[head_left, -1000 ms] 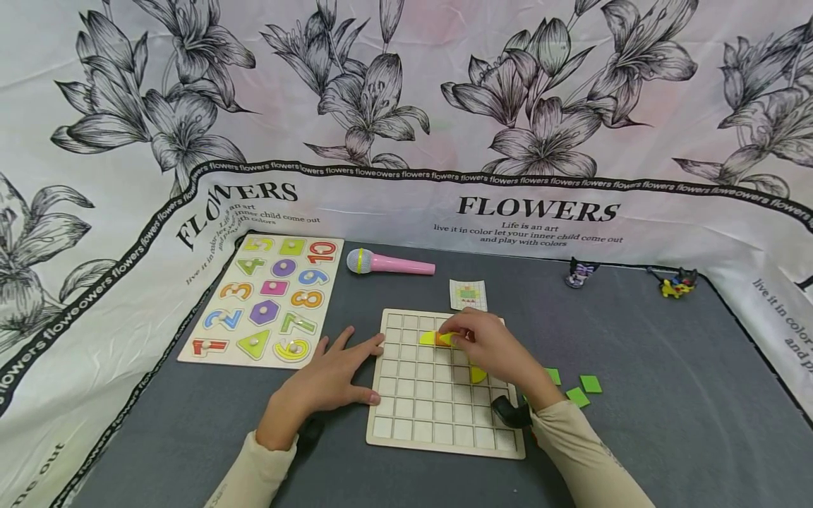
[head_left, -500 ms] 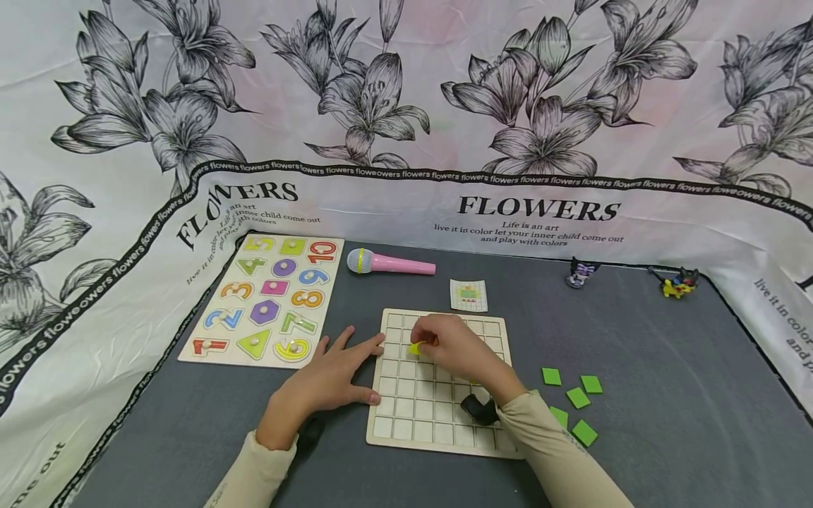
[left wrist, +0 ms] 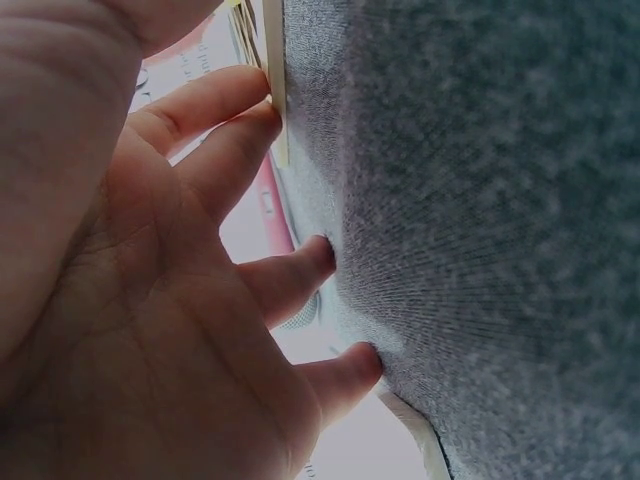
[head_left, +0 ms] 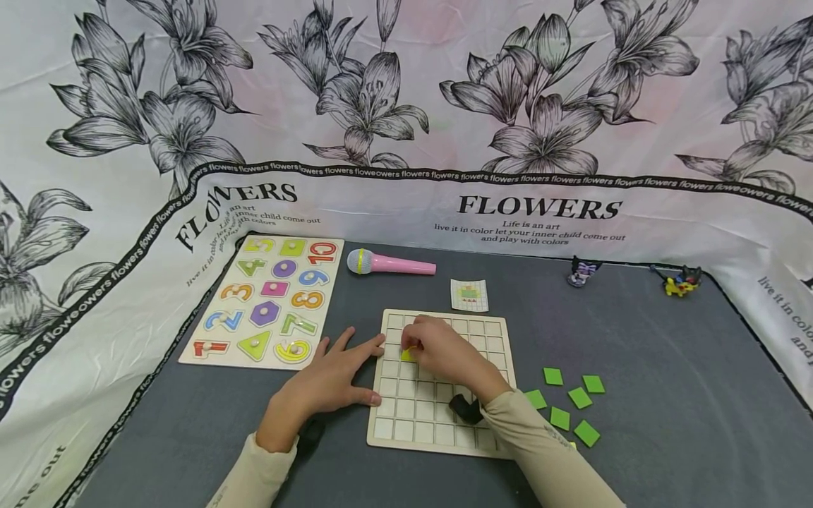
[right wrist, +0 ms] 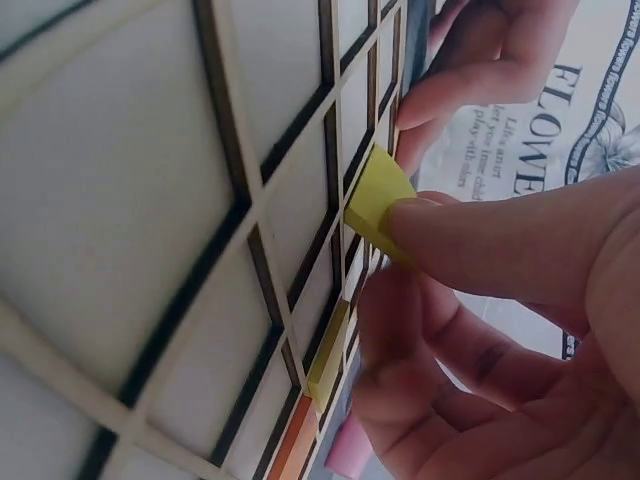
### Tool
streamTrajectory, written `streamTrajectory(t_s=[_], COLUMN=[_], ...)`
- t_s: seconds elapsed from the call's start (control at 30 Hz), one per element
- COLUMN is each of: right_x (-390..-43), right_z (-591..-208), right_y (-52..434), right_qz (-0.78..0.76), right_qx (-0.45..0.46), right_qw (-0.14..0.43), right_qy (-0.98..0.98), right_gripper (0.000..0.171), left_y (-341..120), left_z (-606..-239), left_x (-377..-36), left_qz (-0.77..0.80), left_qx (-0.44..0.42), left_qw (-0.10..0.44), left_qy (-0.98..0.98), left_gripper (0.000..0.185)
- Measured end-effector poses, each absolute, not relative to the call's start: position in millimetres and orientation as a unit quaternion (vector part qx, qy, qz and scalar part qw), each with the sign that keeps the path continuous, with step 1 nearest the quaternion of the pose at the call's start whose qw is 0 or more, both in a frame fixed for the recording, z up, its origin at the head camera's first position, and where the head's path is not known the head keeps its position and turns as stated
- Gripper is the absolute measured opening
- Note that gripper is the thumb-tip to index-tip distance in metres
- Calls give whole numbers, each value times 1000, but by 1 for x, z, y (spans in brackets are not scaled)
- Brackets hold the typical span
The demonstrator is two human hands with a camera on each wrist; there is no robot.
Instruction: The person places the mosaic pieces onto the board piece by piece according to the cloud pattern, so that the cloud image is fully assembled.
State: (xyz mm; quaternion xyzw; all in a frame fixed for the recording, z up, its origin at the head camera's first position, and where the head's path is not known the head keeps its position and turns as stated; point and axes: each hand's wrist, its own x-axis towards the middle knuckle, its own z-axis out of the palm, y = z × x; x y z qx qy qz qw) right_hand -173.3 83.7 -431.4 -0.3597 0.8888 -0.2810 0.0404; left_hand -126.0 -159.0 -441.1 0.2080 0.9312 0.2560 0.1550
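Observation:
My right hand [head_left: 449, 354] is over the upper left part of a wooden grid board [head_left: 395, 432]. Between its thumb and forefinger it pinches a small yellow piece with a curved edge [right wrist: 372, 190], tilted against the grid's ribs. Close by in the right wrist view, another yellow piece [right wrist: 328, 355] and an orange piece [right wrist: 292, 440] lie in grid cells. In the head view the right hand hides these two. At the board's left edge my left hand [head_left: 324, 383] lies with fingers spread; its forefinger and thumb tips touch the edge, other fingertips on the cloth.
Several green square tiles [head_left: 559, 418] lie right of the board, partly behind the right sleeve. Behind the board is a small pattern card [head_left: 469, 295]. A pink toy microphone [head_left: 400, 264], a number puzzle board [head_left: 257, 303] and two small figurines [head_left: 581, 271] stand around.
My right hand has moved left across the board, bringing a yellow piece to a cell nearer the left edge. More green tiles have come into view beside the sleeve. My left hand stays put.

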Motion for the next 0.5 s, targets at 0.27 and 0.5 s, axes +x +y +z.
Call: streamTrajectory(t_s=[0.27, 0.5], right_x=[-171, -166], right_z=[-434, -434], right_y=[85, 89], right_qz=[-267, -271], right_qx=[-346, -333], right_qw=[50, 63], right_qy=[898, 901], right_gripper=[16, 20], left_y=[-155, -156], left_z=[-442, -443], left_x=[-126, -127], left_qz=[257, 249], left_qx=[210, 200], left_qw=[159, 154], left_qy=[930, 935], left_gripper=[96, 98])
